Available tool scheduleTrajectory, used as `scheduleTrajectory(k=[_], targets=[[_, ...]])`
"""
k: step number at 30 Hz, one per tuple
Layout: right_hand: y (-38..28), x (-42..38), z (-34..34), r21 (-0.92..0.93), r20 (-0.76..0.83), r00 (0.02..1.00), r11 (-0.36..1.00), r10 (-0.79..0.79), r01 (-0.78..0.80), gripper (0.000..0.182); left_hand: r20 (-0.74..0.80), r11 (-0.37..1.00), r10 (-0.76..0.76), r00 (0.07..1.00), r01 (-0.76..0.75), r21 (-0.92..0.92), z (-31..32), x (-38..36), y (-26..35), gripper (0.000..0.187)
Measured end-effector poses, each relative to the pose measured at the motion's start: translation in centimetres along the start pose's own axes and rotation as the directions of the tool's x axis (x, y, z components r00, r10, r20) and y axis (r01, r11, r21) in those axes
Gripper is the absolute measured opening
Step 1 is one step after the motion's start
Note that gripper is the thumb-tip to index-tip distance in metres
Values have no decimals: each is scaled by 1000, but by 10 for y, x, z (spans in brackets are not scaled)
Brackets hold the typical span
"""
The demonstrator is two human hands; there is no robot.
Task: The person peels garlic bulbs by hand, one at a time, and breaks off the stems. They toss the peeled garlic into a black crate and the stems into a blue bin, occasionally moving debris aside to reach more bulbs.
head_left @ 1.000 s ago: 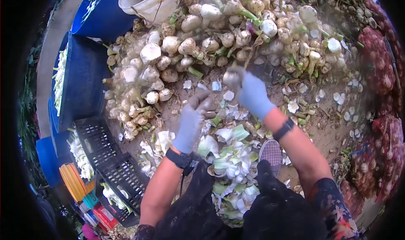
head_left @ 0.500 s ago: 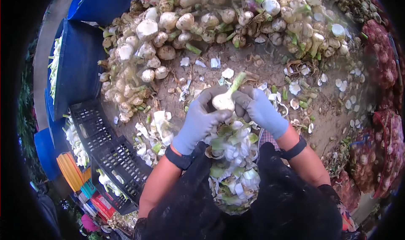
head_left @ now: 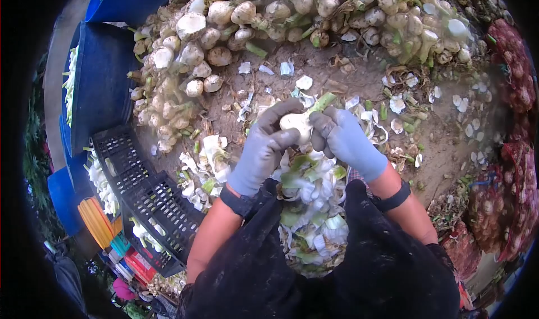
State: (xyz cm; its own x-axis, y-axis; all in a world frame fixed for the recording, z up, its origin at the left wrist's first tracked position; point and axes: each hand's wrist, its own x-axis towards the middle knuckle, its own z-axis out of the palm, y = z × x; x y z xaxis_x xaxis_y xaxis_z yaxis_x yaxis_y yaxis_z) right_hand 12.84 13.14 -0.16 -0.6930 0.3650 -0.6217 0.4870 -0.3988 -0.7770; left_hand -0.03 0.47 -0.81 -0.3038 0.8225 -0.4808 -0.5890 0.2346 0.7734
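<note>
A white garlic bulb (head_left: pixel 297 126) with a short green stem sits between my two gloved hands, its stem slanting up to the right. My left hand (head_left: pixel 263 142) wraps its fingers and thumb around the bulb's left side. Pressed against the right side, near the stem's base, are the closed fingers of my right hand (head_left: pixel 349 142); their tips are partly hidden. Peeled garlic skins (head_left: pixel 314 207) in white and green lie heaped below the hands, between my legs.
A large pile of unpeeled garlic (head_left: pixel 247 21) curves along the far side and left. Black perforated crates (head_left: pixel 160 204) and blue tubs (head_left: pixel 104 83) with trimmed white garlic stand at left. Red net sacks (head_left: pixel 516 190) line the right. Skin scraps litter the dirt floor (head_left: pixel 426 139).
The bulb has turned in my hands, and its stem now leans further right. My left hand has risen slightly, with its fingers higher around the bulb. The camera view has shifted a little.
</note>
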Motion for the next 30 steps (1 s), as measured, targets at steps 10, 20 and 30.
scheduleTrajectory(k=[10, 20, 30], targets=[[22, 3, 10, -214, -188, 886, 898, -425, 385, 16, -64, 1000, 1, 998, -1, -9, 1, 4, 4, 50], [20, -1, 6, -22, 50, 988, 989, -144, 145, 22, -271, 823, 232, 934, -40, 566, -10, 22, 3, 33], [17, -2, 6, -540, -26, 868, 738, -495, 405, 18, -81, 929, 7, 997, 23, 368, 1, 6, 10, 33]])
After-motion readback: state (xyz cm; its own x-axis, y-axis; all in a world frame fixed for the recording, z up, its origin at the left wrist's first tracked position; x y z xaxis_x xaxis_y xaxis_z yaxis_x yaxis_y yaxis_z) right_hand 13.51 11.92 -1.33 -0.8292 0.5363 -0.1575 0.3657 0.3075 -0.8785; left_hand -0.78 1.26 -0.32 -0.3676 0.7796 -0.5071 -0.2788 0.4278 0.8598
